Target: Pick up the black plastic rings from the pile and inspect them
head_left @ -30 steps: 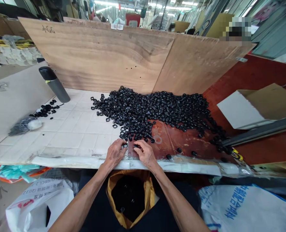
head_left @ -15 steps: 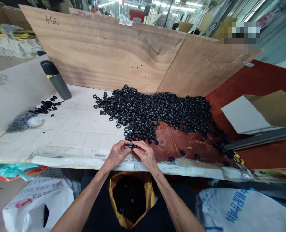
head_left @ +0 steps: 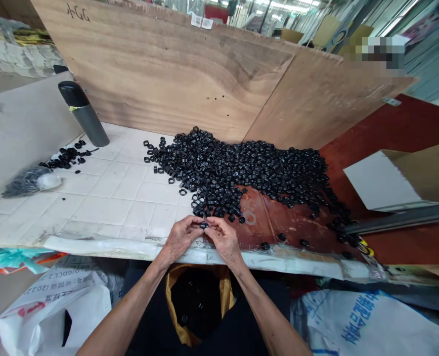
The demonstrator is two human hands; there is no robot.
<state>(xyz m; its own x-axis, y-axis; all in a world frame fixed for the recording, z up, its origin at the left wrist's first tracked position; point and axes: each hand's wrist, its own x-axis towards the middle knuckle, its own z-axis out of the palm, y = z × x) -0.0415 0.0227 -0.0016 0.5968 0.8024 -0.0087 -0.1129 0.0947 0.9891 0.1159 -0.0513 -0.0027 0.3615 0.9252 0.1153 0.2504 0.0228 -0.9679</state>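
My left hand (head_left: 182,239) and my right hand (head_left: 223,238) meet at the front of the table, fingertips together on a small black ring (head_left: 203,225). The fingers cover most of it. Just beyond them spreads a large heap of similar black rings (head_left: 238,173), the nearest lying close to my fingertips. Some of the heap rests on a white tiled sheet (head_left: 111,202), and some on a scuffed red-brown board (head_left: 275,217).
A plywood backboard (head_left: 160,69) rises behind the heap. At left stand a grey flask with a black cap (head_left: 84,114) and a small ring pile (head_left: 69,157). Below the table edge, a yellow-lined bag (head_left: 200,301) holds dark contents, between white woven sacks (head_left: 368,321).
My hands have moved from resting slightly apart at the table edge to meeting with a ring between their fingertips. The view has tilted slightly downward.
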